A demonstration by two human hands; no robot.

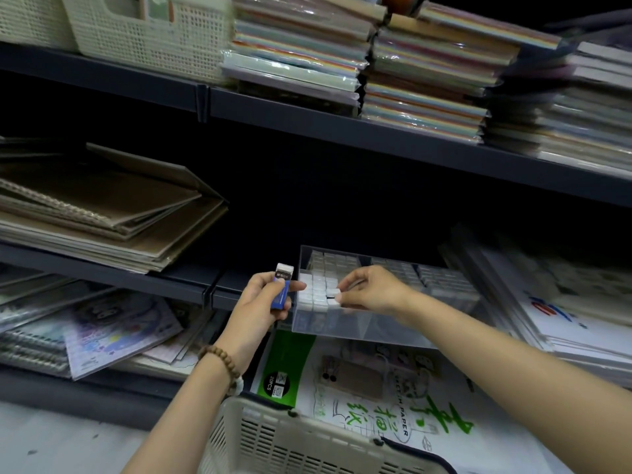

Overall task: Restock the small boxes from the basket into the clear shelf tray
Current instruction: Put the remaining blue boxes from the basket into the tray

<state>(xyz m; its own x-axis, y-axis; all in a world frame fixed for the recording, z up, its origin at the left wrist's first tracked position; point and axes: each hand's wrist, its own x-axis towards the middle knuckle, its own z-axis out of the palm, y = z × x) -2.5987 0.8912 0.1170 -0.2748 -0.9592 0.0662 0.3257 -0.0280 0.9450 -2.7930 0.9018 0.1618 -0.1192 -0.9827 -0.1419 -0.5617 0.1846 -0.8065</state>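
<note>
I'm holding 1 blue-sleeved small box (282, 287) upright, its long axis nearly vertical, gripped between the thumb and curled fingers of my left hand (263, 304), just outside the left wall of the clear tray (342, 328). The free space is lying to its right, at the front edge of the packed rows (318, 285). There my right hand (372, 290) is pinching a white-ended box (337, 298). The basket (290, 443) is sitting below my wrists.
</note>
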